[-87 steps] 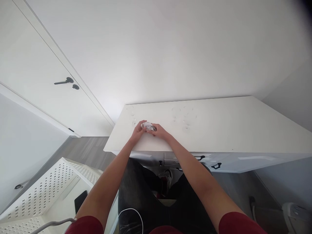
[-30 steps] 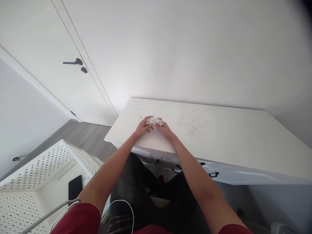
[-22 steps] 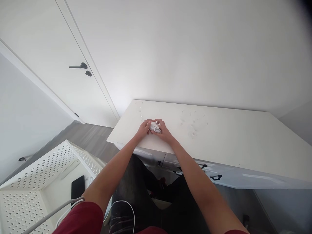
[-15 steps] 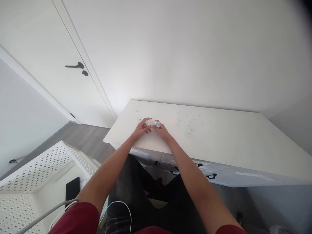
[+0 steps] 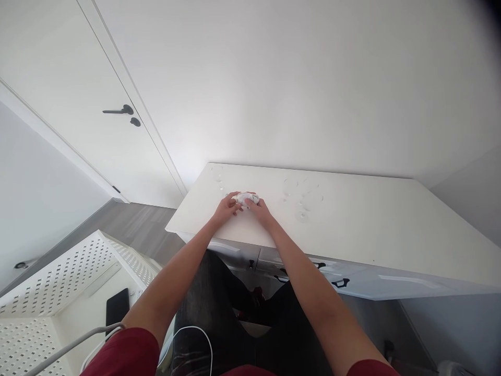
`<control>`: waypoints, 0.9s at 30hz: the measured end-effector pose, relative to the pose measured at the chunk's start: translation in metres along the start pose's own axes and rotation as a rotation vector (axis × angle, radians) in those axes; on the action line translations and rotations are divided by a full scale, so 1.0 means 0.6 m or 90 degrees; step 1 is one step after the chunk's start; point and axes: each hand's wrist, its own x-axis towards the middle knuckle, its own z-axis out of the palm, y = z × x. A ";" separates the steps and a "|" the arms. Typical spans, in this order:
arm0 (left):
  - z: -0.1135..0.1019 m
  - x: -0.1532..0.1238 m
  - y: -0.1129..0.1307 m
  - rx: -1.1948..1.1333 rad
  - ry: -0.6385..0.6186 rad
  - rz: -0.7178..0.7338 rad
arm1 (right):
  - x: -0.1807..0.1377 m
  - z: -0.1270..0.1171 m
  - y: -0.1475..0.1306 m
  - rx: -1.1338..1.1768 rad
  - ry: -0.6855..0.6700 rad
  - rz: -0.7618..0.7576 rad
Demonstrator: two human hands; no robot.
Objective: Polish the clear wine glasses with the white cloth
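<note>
Between both hands is a small, crumpled-looking white bundle, like folded cloth or paper; its exact kind is too small to make out. My left hand is curled around its left side. The fingers of my right hand close on its right end, with the thumb across the near face. Both hands are just above the left part of a white cabinet top. Several small clear round pieces lie to the right of my hands, and a few more clear pieces lie beyond my left hand.
White drawers with black handles face my knees. At lower left stands a white perforated-panel unit holding a black flat device. A grey cable runs by my left arm. Behind are a wall and a door with a dark handle.
The white bundle has been turned or reshaped slightly in my fingers, and my right thumb has shifted over its near face. The view has tilted a little; both hands stay in nearly the same place.
</note>
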 end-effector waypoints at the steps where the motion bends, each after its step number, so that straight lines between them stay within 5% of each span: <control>1: 0.001 0.001 -0.001 0.015 0.003 -0.012 | -0.002 0.001 -0.002 -0.021 0.005 -0.013; 7: 0.007 -0.001 0.004 0.018 0.004 -0.034 | -0.008 0.001 -0.008 -0.130 0.084 -0.075; 13: -0.004 -0.003 -0.001 0.159 0.221 0.040 | 0.003 -0.014 -0.001 0.012 0.197 -0.079; 22: 0.003 0.009 -0.009 0.243 0.106 0.048 | -0.005 -0.009 -0.011 0.018 0.090 -0.081; 27: -0.001 0.011 -0.014 0.236 0.094 0.038 | -0.005 -0.010 -0.002 -0.133 0.189 -0.156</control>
